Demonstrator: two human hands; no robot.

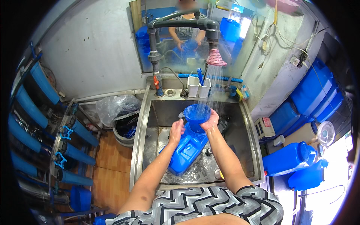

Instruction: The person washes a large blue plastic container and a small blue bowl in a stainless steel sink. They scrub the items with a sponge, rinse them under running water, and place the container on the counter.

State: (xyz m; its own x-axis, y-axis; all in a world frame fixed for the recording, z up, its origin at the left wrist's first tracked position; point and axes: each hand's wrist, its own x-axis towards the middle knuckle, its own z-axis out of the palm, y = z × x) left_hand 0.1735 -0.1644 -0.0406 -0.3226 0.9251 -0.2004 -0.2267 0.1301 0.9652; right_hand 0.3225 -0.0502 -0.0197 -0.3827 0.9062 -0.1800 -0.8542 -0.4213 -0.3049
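Note:
My right hand grips the rim of a round blue plastic funnel-like bowl, tilted under running water. A shower head wrapped in pink printed material pours thin streams onto it. Just left of the bowl is my left hand, wet, fingers loosely curled, with nothing seen in it. Below both hands a blue plastic jug with a moulded handle lies on its side in the stainless steel sink. The bowl hides the jug's far end, so I cannot tell whether they touch.
Two white holders stand on the sink's back ledge, beside an orange-handled valve on the grey pipe. Blue filter housings line the left. A black bin is left of the sink; blue jugs are at right.

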